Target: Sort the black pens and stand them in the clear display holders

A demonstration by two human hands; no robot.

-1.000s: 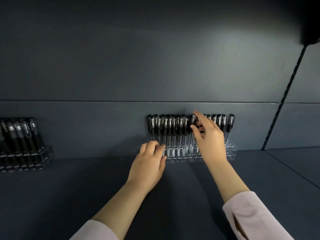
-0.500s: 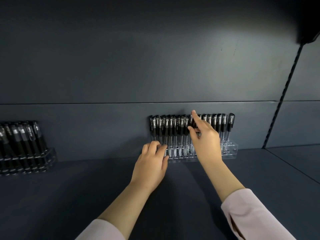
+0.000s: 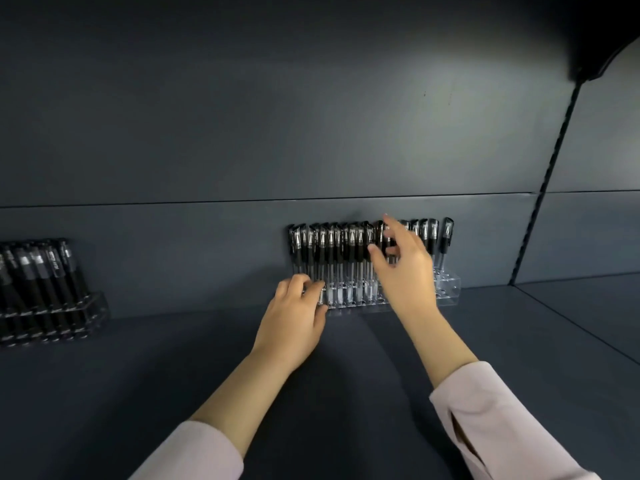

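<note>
The dark shelf (image 3: 138, 393) carries a middle holder (image 3: 446, 289) and a left holder (image 3: 93, 306).

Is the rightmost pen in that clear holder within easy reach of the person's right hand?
Probably yes: the right hand is up among the pens, and the rightmost pen stands uncovered just beside it.

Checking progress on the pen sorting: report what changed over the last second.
The right hand spread its thumb and forefinger apart at the tops of the pens; blur hides whether the fingers still grip one. The left hand stays holding the clear holder's left end; the row stands as before.
</note>
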